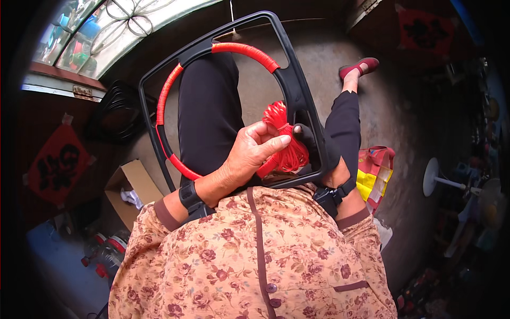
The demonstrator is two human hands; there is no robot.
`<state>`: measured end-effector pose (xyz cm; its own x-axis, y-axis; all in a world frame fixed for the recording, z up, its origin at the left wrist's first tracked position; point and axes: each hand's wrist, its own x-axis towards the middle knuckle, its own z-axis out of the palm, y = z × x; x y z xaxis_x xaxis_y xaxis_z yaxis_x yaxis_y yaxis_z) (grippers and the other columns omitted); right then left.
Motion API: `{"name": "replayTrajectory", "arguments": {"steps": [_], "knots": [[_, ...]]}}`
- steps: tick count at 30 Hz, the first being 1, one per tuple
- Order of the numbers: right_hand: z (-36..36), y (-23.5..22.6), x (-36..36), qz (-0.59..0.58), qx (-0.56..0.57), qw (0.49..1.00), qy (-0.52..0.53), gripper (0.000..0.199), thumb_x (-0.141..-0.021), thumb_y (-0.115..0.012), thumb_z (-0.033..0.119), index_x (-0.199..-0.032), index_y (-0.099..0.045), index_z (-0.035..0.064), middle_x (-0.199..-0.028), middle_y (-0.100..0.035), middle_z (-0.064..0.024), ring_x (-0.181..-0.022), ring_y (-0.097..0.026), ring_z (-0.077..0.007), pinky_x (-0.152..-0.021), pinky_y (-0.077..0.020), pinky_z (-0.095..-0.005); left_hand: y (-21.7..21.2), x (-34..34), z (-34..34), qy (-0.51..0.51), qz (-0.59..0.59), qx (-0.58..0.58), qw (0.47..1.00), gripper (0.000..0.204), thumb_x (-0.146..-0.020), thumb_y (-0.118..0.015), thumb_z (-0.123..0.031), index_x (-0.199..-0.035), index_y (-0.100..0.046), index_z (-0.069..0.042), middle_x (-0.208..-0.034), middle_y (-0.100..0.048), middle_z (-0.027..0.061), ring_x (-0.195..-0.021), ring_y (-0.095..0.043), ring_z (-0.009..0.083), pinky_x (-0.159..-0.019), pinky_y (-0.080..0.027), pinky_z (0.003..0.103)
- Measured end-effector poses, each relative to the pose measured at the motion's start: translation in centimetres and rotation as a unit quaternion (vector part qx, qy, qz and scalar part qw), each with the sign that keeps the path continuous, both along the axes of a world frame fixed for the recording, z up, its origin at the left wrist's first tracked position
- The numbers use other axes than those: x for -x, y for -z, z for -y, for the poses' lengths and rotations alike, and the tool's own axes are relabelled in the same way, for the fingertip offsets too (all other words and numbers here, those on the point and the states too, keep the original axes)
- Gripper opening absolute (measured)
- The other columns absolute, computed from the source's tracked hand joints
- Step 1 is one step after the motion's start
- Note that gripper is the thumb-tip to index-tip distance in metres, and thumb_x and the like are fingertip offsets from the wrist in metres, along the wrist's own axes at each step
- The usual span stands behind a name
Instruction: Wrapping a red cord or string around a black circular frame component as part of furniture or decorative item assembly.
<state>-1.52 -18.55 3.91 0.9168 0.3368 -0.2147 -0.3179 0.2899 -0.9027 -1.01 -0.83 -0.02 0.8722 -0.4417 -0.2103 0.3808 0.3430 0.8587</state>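
Observation:
A black rounded-square frame (298, 64) with a round inner ring rests tilted across my lap. Red cord (245, 50) is wound tightly round stretches of the ring at the top, left and lower left. Inside the frame's lower right part lies a tied bundle of red cord (289, 151), its looped end pointing up. My left hand (252, 146) pinches this bundle near its tied middle, thumb and forefinger against the strands. In a dark glove, my right hand (324, 151) grips the frame's right side beside the bundle; its fingers are partly hidden behind the frame.
Left of my legs stands an open cardboard box (133, 189) with something white inside. Clear bottles with red caps (109, 252) stand farther left. A red and yellow bag (376, 173) sits on the floor at right, near a white round-based stand (431, 178). Coiled black tubing (117, 114) lies by the window.

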Motion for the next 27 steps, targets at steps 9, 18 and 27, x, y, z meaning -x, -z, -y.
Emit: {"name": "replayTrajectory", "arguments": {"steps": [9, 18, 27], "knots": [[1.0, 6.0, -0.2, -0.086, -0.096, 0.992, -0.012, 0.045, -0.096, -0.049, 0.022, -0.136, -0.039, 0.0029, -0.129, -0.051, -0.0105, -0.112, -0.053, -0.0163, -0.096, -0.0442, -0.0297, 0.4, -0.3, 0.1, 0.032, -0.178, 0.093, 0.979, 0.033, -0.099, -0.041, -0.026, -0.107, -0.054, 0.003, -0.095, -0.066, 0.0127, -0.077, -0.066, 0.0171, -0.069, -0.056, 0.03], [6.1, 2.4, -2.0, 0.16, 0.282, 0.916, 0.237, 0.011, -0.096, -0.048, 0.016, -0.098, -0.047, 0.0049, -0.081, -0.041, 0.0009, -0.073, -0.046, -0.0108, -0.066, -0.0416, -0.0242, 0.6, -0.5, -0.4, 0.095, -0.227, 0.139, 0.959, 0.047, -0.1, -0.034, -0.037, -0.11, -0.055, 0.004, -0.091, -0.066, 0.0169, -0.072, -0.066, 0.0205, -0.066, -0.056, 0.031], [9.3, 5.0, 5.3, -0.161, -0.294, 0.92, 0.203, 0.029, -0.099, -0.044, 0.03, -0.1, -0.055, 0.0035, -0.061, -0.035, 0.0032, -0.048, -0.034, -0.0081, -0.051, -0.0294, -0.0237, -0.1, -0.6, -0.1, 0.103, -0.168, 0.096, 0.976, 0.028, -0.096, -0.05, -0.027, -0.106, -0.056, -0.001, -0.08, -0.063, 0.0098, -0.065, -0.062, 0.0134, -0.057, -0.052, 0.024]]}}
